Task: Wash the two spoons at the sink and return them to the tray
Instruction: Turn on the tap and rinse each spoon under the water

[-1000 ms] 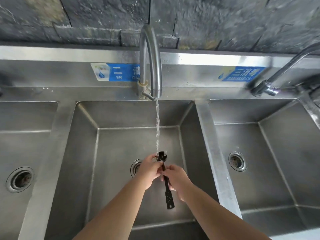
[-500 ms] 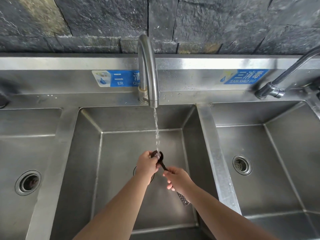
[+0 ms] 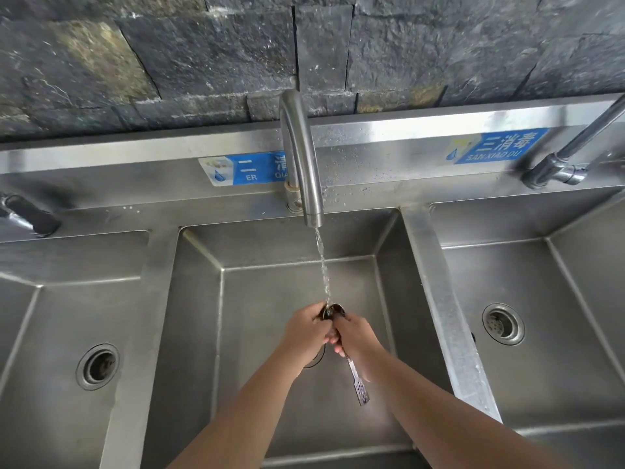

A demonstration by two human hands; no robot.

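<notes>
A dark spoon (image 3: pixel 358 384) with a perforated handle end is held over the middle sink basin (image 3: pixel 270 299), its bowl up under the running water from the curved tap (image 3: pixel 301 157). My right hand (image 3: pixel 355 333) grips the handle just below the bowl. My left hand (image 3: pixel 307 330) is closed around the bowl's left side, fingers touching the right hand. The handle sticks out below my right hand toward the near right. Only one spoon shows; no tray is in sight.
Steel basins lie to the left (image 3: pixel 67 333) and right (image 3: pixel 541 316), each with a drain. A second tap (image 3: pixel 561 164) reaches in from the far right, and a dark handle (image 3: pixel 30 214) sits at the far left. A stone wall rises behind.
My right hand has slid up the handle to meet the left hand at the bowl. The handle end now shows below it. My head has tilted up, so more wall appears.
</notes>
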